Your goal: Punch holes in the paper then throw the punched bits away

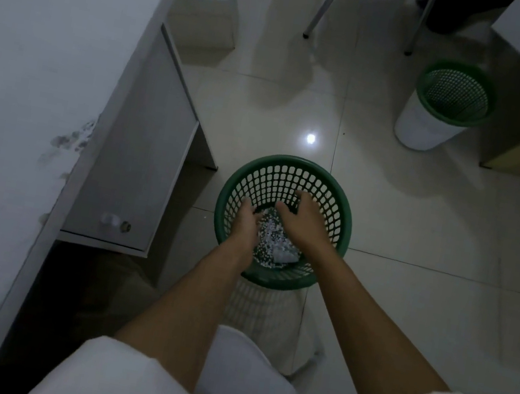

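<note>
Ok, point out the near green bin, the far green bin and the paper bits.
near green bin [346, 212], head view, right side of its rim.
far green bin [429, 67], head view, left edge of its rim.
paper bits [271, 233], head view, middle of the speckled heap between the hands.

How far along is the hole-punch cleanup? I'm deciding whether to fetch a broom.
Looks nearly done: white punched bits already lie in the near green basket. In hand: the left hand and right hand hover open over it, apparently shaking off the last bits. The paper and punch aren't in view.
</note>
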